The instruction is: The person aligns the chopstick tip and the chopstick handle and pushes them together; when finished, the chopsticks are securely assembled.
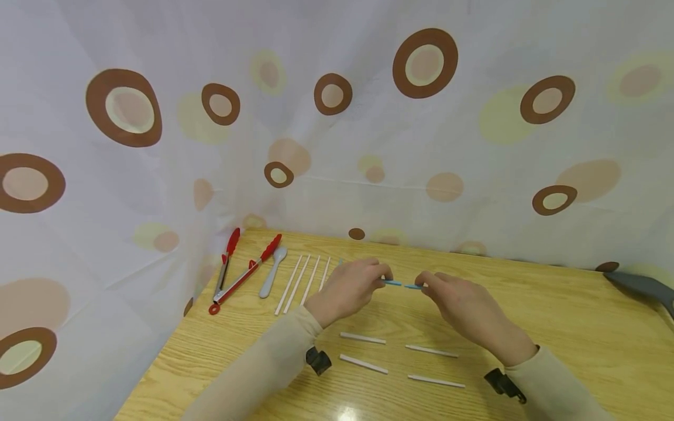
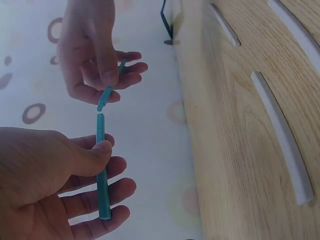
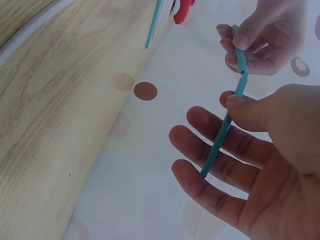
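Observation:
Both hands are raised over the wooden table. My left hand (image 1: 347, 287) pinches a short blue stick piece (image 2: 103, 192) between thumb and fingers. A second short blue stick piece (image 3: 217, 145) is pinched by my right hand (image 1: 471, 310), lying across its spread fingers in the right wrist view. The two pieces point at each other, their facing ends almost meeting and looking uneven in the wrist views. Below the hands, several short white stick pieces (image 1: 363, 338) lie on the table in two rows.
To the left, several long white sticks (image 1: 288, 286) lie side by side, with a blue stick (image 3: 153, 25) beside them. Further left are a pale grey spoon (image 1: 271, 275) and red-handled tongs (image 1: 244, 282). A dark grey object (image 1: 639, 286) stands at the right edge. A patterned curtain (image 1: 368, 134) borders the table (image 1: 568, 327).

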Motion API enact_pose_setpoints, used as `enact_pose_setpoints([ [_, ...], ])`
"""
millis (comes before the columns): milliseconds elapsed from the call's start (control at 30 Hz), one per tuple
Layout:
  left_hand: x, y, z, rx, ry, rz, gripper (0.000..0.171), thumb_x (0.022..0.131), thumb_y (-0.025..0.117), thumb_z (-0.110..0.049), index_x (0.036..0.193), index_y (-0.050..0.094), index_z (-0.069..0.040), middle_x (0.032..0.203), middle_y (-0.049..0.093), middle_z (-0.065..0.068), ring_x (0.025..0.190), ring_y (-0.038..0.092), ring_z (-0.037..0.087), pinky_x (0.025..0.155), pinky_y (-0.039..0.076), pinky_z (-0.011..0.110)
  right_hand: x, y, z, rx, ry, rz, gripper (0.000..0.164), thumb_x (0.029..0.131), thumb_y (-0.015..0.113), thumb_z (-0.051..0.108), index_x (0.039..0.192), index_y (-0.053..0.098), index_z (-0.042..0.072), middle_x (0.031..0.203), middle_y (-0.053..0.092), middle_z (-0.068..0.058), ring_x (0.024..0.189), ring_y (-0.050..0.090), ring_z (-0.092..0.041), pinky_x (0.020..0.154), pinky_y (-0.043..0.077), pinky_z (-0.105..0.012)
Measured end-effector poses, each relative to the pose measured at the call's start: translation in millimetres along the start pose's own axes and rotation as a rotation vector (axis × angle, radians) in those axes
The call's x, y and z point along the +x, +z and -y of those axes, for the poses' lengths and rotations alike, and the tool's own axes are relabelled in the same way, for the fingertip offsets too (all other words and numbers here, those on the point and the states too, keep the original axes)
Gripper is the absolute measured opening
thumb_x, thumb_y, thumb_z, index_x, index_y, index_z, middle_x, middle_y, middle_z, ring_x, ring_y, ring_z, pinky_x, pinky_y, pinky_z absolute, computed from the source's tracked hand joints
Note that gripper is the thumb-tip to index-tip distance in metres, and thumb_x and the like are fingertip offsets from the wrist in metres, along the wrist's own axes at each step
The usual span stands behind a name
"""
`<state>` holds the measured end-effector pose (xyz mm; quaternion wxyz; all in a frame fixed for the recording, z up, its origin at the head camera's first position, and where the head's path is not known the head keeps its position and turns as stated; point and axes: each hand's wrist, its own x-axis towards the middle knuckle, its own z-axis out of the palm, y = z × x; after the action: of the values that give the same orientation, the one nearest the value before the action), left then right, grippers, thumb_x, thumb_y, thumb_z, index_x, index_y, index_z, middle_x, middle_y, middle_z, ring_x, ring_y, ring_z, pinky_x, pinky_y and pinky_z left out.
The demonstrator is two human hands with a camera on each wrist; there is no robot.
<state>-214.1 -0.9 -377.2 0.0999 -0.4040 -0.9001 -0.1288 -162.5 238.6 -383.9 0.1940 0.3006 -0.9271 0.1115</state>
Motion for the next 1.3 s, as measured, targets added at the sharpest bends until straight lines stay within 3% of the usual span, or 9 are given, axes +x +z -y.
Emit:
enact_pose_setpoints([
  [267, 1.2, 1.0, -0.7, -0.005, 0.021, -0.006, 0.013, 0.098, 0.065, -0.019, 0.109, 0.069, -0.021, 0.095, 0.063, -0.007, 0.075, 0.06, 0.004, 0.057, 0.043, 0.015, -0.2, 1.1, -1.2, -0.003, -0.015, -0.024, 0.021, 0.095, 0.067, 0.009, 0.111, 0.057, 0.017, 0.073, 0.056, 0.006, 0.047, 0.032, -0.002, 0.039, 0.029, -0.019],
  [533, 0.8, 3.3, 0.1, -0.01, 0.023, -0.015, 0.013, 0.098, 0.065, -0.019, 0.11, 0.069, -0.02, 0.096, 0.064, -0.007, 0.077, 0.06, 0.004, 0.058, 0.044, 0.015, 0.1, 3.3, -1.1, 0.013, -0.019, -0.026, 0.029, 0.089, 0.072, 0.003, 0.11, 0.057, 0.016, 0.075, 0.06, 0.005, 0.048, 0.034, -0.002, 0.04, 0.031, -0.019],
  [767, 1.1, 5.2, 0.6, -0.042, 0.039, -0.025, 0.012, 0.097, 0.065, -0.016, 0.109, 0.069, -0.018, 0.096, 0.065, -0.006, 0.079, 0.061, 0.005, 0.061, 0.045, 0.015, -1.1, 6.5, -2.4, 0.017, -0.016, -0.022, 0.028, 0.091, 0.071, 0.004, 0.11, 0.056, 0.017, 0.073, 0.059, 0.004, 0.047, 0.031, -0.001, 0.04, 0.03, -0.019],
  [833, 1.3, 5.1, 0.6, -0.038, 0.041, -0.025, 0.013, 0.097, 0.065, -0.015, 0.109, 0.069, -0.018, 0.097, 0.065, -0.006, 0.079, 0.061, 0.005, 0.061, 0.045, 0.015, -1.5, 7.4, -3.3, 0.006, -0.031, -0.041, 0.01, 0.099, 0.062, 0.017, 0.109, 0.057, 0.016, 0.073, 0.058, 0.005, 0.047, 0.031, -0.001, 0.04, 0.029, -0.019],
  [867, 1.5, 5.1, 0.6, -0.033, 0.043, -0.025, 0.013, 0.097, 0.066, -0.015, 0.109, 0.069, -0.018, 0.097, 0.065, -0.006, 0.08, 0.062, 0.005, 0.061, 0.045, 0.015, -1.7, 7.8, -3.8, 0.006, -0.043, -0.054, 0.01, 0.103, 0.055, 0.024, 0.108, 0.058, 0.015, 0.073, 0.058, 0.005, 0.047, 0.031, -0.001, 0.04, 0.029, -0.019],
  [1000, 2.7, 4.7, 0.4, 0.005, 0.055, -0.028, 0.014, 0.096, 0.067, -0.015, 0.109, 0.07, -0.019, 0.098, 0.065, -0.007, 0.082, 0.063, 0.005, 0.062, 0.046, 0.014, -1.6, 8.3, -5.3, -0.017, -0.086, -0.117, 0.051, 0.105, 0.023, 0.045, 0.101, 0.063, 0.012, 0.074, 0.061, 0.005, 0.048, 0.036, 0.0, 0.041, 0.031, -0.018],
  [1167, 4.1, 5.0, -0.5, 0.033, 0.077, -0.029, 0.014, 0.095, 0.069, -0.013, 0.108, 0.071, -0.018, 0.097, 0.064, -0.007, 0.085, 0.064, 0.006, 0.063, 0.046, 0.013, -1.8, 7.1, -5.3, -0.026, -0.096, -0.139, 0.016, 0.102, 0.058, 0.024, 0.097, 0.066, 0.011, 0.073, 0.061, 0.005, 0.049, 0.039, -0.001, 0.041, 0.032, -0.018],
  [1233, 4.1, 5.4, -0.9, 0.026, 0.081, -0.027, 0.015, 0.095, 0.069, -0.012, 0.108, 0.071, -0.018, 0.097, 0.064, -0.006, 0.086, 0.064, 0.006, 0.064, 0.046, 0.013, -2.0, 6.9, -5.1, -0.028, -0.094, -0.14, 0.013, 0.101, 0.06, 0.022, 0.096, 0.066, 0.011, 0.072, 0.06, 0.006, 0.048, 0.037, 0.0, 0.04, 0.031, -0.018],
  [1300, 3.9, 5.9, -1.1, 0.007, 0.083, -0.024, 0.015, 0.095, 0.068, -0.011, 0.108, 0.07, -0.017, 0.097, 0.064, -0.006, 0.087, 0.064, 0.006, 0.065, 0.046, 0.013, -1.7, 6.9, -4.8, -0.034, -0.094, -0.143, 0.033, 0.106, 0.045, 0.034, 0.096, 0.067, 0.011, 0.072, 0.061, 0.006, 0.048, 0.036, 0.0, 0.04, 0.03, -0.018],
])
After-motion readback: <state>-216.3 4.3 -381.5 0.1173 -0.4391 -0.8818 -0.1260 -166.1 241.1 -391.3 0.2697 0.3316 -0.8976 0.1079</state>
